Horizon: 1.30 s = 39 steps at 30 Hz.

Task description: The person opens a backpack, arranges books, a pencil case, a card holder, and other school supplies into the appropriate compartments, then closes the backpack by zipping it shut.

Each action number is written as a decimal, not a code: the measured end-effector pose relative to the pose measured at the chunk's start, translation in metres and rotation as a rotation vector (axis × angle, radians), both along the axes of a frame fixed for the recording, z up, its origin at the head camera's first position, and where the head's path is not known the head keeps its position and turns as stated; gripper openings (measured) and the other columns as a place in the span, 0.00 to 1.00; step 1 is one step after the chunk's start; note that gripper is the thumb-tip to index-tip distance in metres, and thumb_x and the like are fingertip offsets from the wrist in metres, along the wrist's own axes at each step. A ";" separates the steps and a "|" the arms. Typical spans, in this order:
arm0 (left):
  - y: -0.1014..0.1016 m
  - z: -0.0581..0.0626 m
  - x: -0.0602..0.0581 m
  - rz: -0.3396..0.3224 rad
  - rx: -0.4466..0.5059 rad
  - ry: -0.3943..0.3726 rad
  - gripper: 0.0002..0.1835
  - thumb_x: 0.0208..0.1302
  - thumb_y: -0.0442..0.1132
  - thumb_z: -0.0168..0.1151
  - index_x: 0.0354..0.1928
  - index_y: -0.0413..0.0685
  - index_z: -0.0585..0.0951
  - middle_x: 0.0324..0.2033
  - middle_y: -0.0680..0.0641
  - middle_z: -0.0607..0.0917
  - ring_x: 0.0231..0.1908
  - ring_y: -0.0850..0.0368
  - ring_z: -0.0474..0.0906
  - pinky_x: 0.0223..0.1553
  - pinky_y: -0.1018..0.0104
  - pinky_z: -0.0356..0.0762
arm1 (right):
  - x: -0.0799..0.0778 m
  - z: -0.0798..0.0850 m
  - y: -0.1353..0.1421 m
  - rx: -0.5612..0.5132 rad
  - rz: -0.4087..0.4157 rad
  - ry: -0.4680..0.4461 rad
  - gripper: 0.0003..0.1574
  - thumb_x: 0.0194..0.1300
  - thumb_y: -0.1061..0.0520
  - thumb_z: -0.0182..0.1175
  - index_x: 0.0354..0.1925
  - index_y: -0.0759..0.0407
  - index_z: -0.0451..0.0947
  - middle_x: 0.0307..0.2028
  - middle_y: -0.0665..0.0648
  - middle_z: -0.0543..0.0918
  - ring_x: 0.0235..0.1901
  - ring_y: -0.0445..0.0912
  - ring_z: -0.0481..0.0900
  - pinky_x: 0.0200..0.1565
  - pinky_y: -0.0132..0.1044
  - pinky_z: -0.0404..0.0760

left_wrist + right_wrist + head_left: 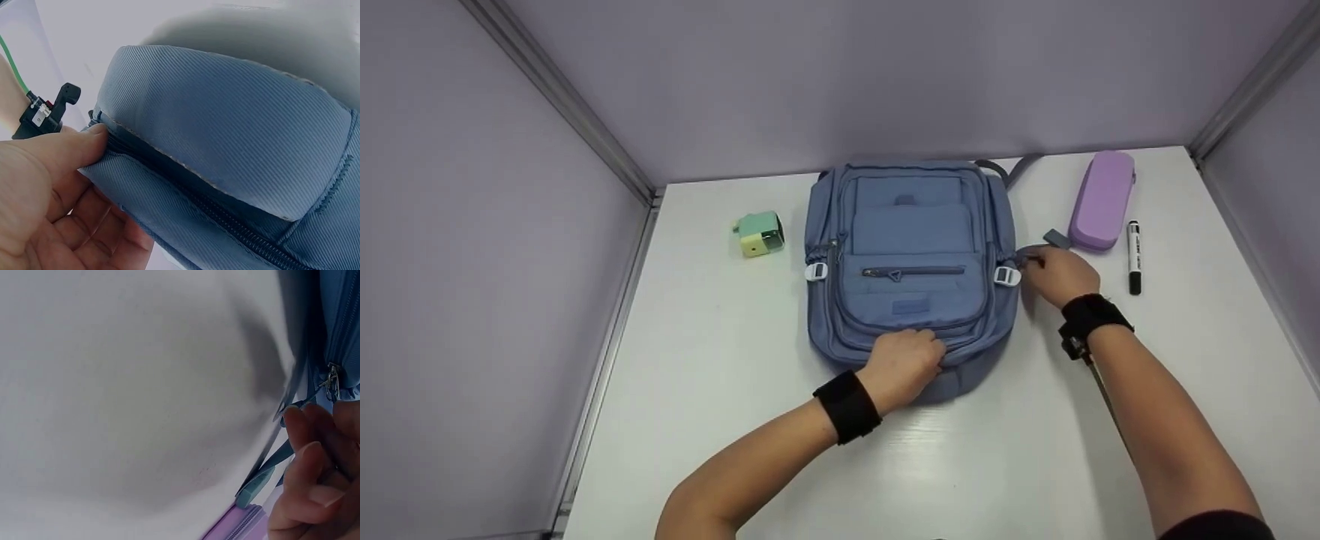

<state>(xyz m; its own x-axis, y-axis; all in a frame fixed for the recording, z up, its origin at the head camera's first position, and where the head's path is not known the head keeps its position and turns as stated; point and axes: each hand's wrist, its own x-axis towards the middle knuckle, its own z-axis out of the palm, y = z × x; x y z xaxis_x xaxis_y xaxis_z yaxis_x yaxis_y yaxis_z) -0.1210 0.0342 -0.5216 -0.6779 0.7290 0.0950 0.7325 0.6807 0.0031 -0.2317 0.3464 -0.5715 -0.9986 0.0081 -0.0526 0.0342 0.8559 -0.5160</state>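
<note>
A blue backpack (919, 229) lies on its back on the white table, front pocket and zippers facing up. My left hand (904, 364) grips the fabric at its near edge. In the left wrist view, the left thumb (84, 145) presses beside a dark zipper (242, 230), the fingers curled under the cloth. At the backpack's right side, my right hand (1061, 276) pinches the cord of a zipper pull. The right wrist view shows that metal zipper slider (333, 379) just above the right fingers (304, 427).
A purple pencil case (1102, 199) and a black-and-white marker (1134, 257) lie right of the backpack. Beside the right hand is a strap end (1057, 239). A green and yellow pencil sharpener (760, 233) stands on the left. Pale walls (885, 82) border the table.
</note>
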 end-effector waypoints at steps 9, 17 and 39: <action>-0.002 0.003 -0.004 0.004 0.021 -0.068 0.11 0.69 0.51 0.68 0.34 0.53 0.84 0.29 0.54 0.81 0.29 0.58 0.80 0.24 0.66 0.77 | 0.006 0.017 -0.008 -0.023 -0.075 0.124 0.20 0.77 0.52 0.51 0.48 0.64 0.84 0.39 0.66 0.86 0.34 0.60 0.82 0.33 0.56 0.75; -0.020 0.018 -0.020 0.055 0.108 -0.152 0.11 0.75 0.47 0.62 0.34 0.52 0.84 0.26 0.54 0.78 0.27 0.58 0.78 0.26 0.65 0.75 | 0.008 0.038 -0.052 -0.035 0.109 0.263 0.15 0.73 0.57 0.59 0.48 0.65 0.86 0.40 0.65 0.87 0.37 0.59 0.83 0.38 0.55 0.78; -0.116 0.012 -0.084 0.396 0.164 -0.079 0.07 0.71 0.39 0.64 0.41 0.46 0.88 0.36 0.45 0.86 0.36 0.46 0.83 0.34 0.51 0.82 | 0.021 0.054 -0.127 0.188 0.524 0.205 0.19 0.71 0.51 0.64 0.55 0.59 0.84 0.57 0.65 0.81 0.61 0.64 0.74 0.65 0.63 0.64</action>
<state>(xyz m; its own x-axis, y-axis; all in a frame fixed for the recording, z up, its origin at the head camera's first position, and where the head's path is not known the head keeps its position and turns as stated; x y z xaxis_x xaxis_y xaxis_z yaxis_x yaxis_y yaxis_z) -0.2052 -0.0816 -0.5097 -0.9119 0.3909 0.1248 0.4082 0.8949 0.1801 -0.2107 0.2190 -0.5178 -0.8619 -0.4979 0.0963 -0.5017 0.8094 -0.3051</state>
